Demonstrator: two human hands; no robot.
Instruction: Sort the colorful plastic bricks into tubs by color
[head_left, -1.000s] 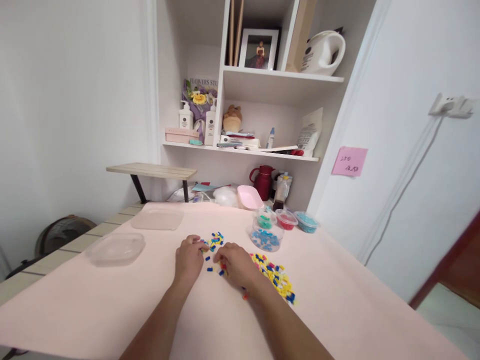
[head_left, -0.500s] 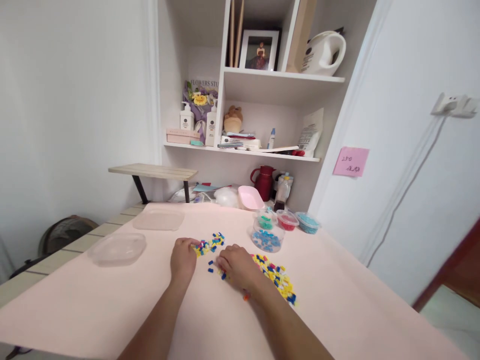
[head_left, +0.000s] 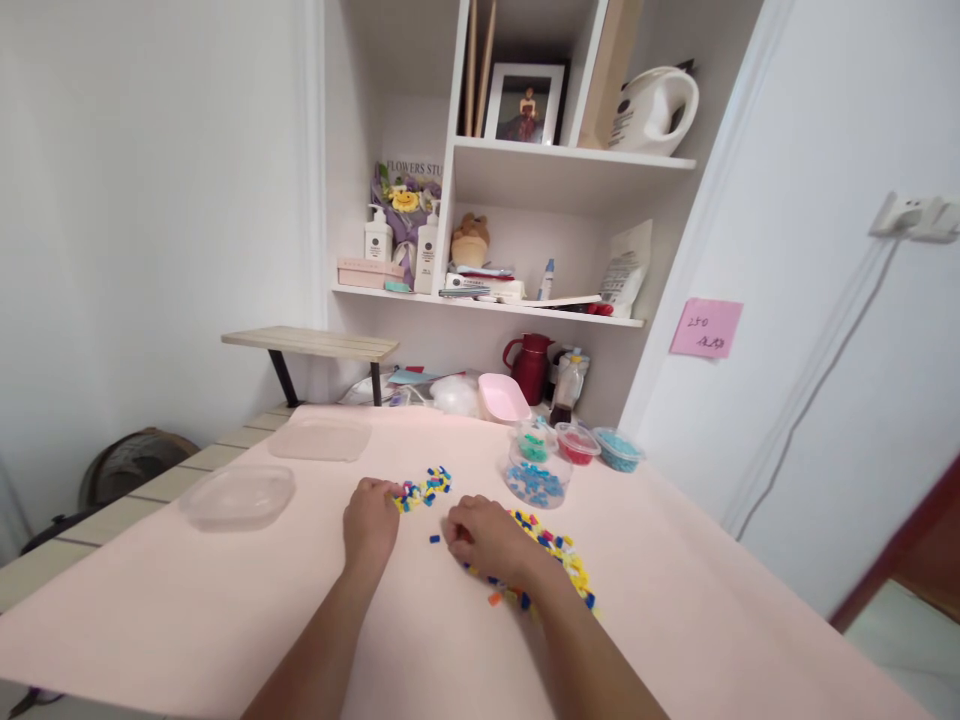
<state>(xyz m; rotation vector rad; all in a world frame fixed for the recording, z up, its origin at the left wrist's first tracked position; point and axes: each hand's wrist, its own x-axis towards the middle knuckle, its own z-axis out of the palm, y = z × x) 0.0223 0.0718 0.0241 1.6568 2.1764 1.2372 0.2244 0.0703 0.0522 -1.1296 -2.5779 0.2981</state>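
Part-done imo: small pile (head_left: 433, 487) 2 o'clock of L hand (head_left: 370, 522), bigger pile (head_left: 576, 566) (to do?) 4 o'clock of R hand (head_left: 489, 537). I can't tell either grip.

Legible from where I stand: 11 o'clock, "FLOWERS STU" on a pale sheet (head_left: 412, 157) behind the bouquet (head_left: 406, 201), remainder cut off at the shelf divider (head_left: 448, 190). 3 o'clock, handwritten "250" on a pink note (head_left: 706, 328); line beneath unclear. Print on white jug (head_left: 649, 115), 1 o'clock: too small.

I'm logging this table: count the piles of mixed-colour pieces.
2: smaller pile at the left hand, larger pile partly behind the right forearm. Some pieces may be hidden.
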